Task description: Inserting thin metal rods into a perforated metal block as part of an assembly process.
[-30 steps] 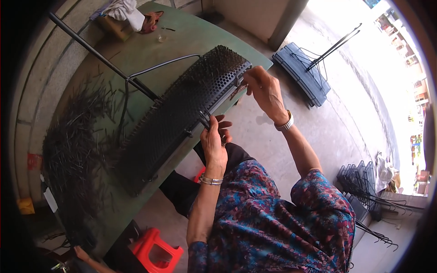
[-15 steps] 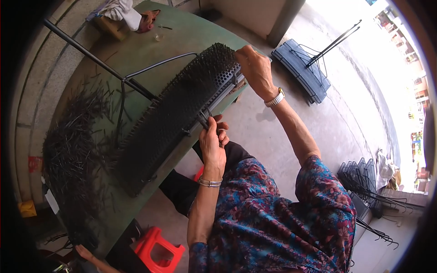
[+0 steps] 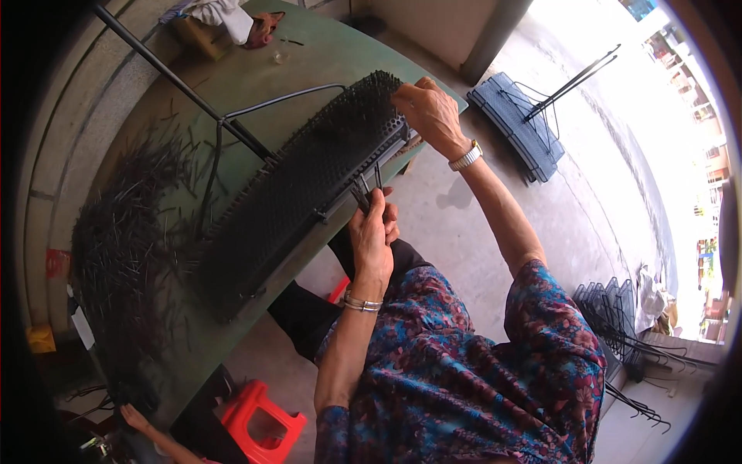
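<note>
A long curved black perforated panel [image 3: 309,166] lies on the green table [image 3: 317,58], densely set with short dark spikes over most of its face. Bare holes show along its near right edge. My right hand [image 3: 434,116] is at the panel's far right end, fingers pinched against the spikes; whatever is between the fingertips is hidden. Below the panel's near edge, my left hand [image 3: 372,241] is closed around a few thin dark strips [image 3: 363,189], which stick up past the thumb and fingers. A long metal rod frame [image 3: 178,81] reaches from behind the panel to the upper left.
A heap of loose dark strips [image 3: 124,240] covers the table's left part. Another person's hand [image 3: 135,417] is at the lower left, near a red stool [image 3: 263,425]. On the floor stand a similar grey panel [image 3: 518,127] and stacked wire frames [image 3: 607,309]. Cloths [image 3: 220,15] lie at the back.
My left hand has drawn slightly right, away from the panel's edge, and its strips now point up more. My right fingertips have shifted a little left along the spikes. The view has tilted slightly.
</note>
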### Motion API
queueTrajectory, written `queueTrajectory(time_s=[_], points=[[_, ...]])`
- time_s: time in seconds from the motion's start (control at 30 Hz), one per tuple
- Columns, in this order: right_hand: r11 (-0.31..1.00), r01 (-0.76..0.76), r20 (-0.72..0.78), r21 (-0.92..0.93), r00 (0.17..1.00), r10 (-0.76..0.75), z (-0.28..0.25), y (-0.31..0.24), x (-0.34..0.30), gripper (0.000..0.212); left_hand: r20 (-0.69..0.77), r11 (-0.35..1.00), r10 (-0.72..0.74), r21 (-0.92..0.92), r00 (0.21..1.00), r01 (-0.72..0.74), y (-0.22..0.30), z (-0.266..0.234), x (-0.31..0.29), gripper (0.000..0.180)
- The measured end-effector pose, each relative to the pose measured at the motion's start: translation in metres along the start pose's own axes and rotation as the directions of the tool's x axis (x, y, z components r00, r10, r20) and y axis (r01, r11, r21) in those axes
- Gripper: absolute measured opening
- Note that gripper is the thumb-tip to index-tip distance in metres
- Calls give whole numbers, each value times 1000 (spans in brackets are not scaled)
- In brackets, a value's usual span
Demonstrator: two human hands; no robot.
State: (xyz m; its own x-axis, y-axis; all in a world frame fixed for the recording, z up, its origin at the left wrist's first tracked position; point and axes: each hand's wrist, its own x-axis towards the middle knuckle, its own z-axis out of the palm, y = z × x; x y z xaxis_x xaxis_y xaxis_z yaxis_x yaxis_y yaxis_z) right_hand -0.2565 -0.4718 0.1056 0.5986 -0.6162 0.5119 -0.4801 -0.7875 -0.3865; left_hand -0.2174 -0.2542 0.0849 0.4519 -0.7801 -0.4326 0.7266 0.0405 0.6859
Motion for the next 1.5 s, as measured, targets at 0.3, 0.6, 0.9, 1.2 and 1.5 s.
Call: queueTrajectory(time_s=[0.3, 0.6, 0.9, 1.2, 1.5], points=[[999, -29, 85, -16, 996, 30, -1, -1, 5, 17, -31, 999, -20, -40, 999, 19, -4, -2, 0, 26], [993, -62, 117, -104, 990, 74, -8, -7, -2, 30, -24, 999, -1, -41, 1000, 0, -2, -3, 0, 26], [732, -389, 646, 559, 758, -90, -29, -39, -43, 29, -24, 999, 25, -30, 999, -26, -2, -5, 2, 24], [664, -476, 700, 576, 707, -101, -41, -42, -36, 18, -56, 994, 97, 64, 994, -93, 0, 0, 4, 23], [812, -271, 110, 516, 962, 251, -34, -33, -12, 9, -50, 1000, 18, -24, 999, -19, 12, -12, 14, 35]])
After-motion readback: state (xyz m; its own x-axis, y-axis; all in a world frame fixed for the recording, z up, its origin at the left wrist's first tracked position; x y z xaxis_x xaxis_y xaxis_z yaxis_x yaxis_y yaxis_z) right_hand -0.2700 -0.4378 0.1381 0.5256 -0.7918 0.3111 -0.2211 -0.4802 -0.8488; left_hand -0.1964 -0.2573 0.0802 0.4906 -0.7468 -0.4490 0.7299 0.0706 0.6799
